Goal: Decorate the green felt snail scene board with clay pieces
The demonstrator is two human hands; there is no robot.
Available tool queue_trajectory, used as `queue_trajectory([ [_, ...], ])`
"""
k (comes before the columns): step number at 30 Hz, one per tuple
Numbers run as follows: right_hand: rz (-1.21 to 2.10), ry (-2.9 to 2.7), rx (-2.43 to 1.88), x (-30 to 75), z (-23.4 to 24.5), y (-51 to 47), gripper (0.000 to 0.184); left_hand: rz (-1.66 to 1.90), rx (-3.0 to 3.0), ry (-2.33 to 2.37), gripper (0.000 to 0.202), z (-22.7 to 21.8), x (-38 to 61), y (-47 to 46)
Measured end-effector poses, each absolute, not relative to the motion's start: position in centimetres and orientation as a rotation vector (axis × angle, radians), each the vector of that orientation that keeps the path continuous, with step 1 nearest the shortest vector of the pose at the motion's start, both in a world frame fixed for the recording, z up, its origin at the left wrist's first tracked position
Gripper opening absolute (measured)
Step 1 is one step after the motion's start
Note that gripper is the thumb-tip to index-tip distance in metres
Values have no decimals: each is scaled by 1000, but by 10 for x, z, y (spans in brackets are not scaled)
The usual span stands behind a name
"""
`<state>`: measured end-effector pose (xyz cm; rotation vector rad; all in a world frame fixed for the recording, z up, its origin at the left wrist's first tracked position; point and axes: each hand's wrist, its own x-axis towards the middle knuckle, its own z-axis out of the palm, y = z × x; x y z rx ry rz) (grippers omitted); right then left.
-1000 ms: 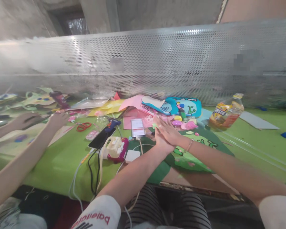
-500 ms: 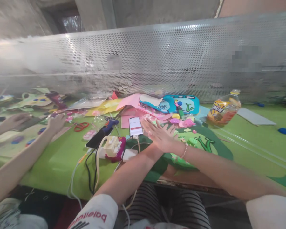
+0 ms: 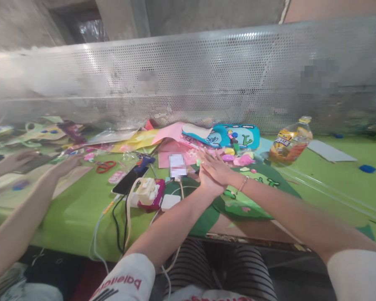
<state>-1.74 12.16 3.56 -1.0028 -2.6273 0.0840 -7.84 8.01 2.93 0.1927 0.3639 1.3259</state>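
Observation:
Over the front of the table my two hands are pressed palm to palm. My right hand (image 3: 217, 168) lies on top, its fingers straight and slanting to the upper left. Beneath it is my left hand (image 3: 209, 184), mostly covered. A pale green spot (image 3: 198, 161) shows at the fingertips; whatever is between the palms is hidden. Just under my right wrist lies a dark green board (image 3: 247, 202) with lighter green and pink shapes. Bright yellow, purple and pink lumps (image 3: 245, 160) sit behind my hands. To their left lies a phone (image 3: 177, 166) with a cable plugged in.
A power strip (image 3: 150, 194) with plugs, a white charger (image 3: 171, 202), a dark phone (image 3: 125, 183) and red scissors (image 3: 105, 167) lie leftward. Blue decorated boards (image 3: 250, 136) lie behind, a drink bottle (image 3: 290, 142) to the right. Another person's hand (image 3: 67, 164) works at far left.
My hands have slid against each other: the palms now line up more closely, where the fingers were crossed and spread before. The other person's near hand has shifted slightly left.

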Motion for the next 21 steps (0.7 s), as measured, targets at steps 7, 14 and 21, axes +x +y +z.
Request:
queue_trajectory([
  [7, -4, -2655, -1149, 7, 25, 163, 57, 1228, 325, 146, 80, 20, -80, 86],
  [14, -66, -2637, -1126, 9, 31, 169, 56, 1245, 354, 130, 80, 21, -81, 89],
  [21, -19, -2676, -1083, 13, 38, 179, 55, 1272, 394, 92, 82, 21, -80, 88],
])
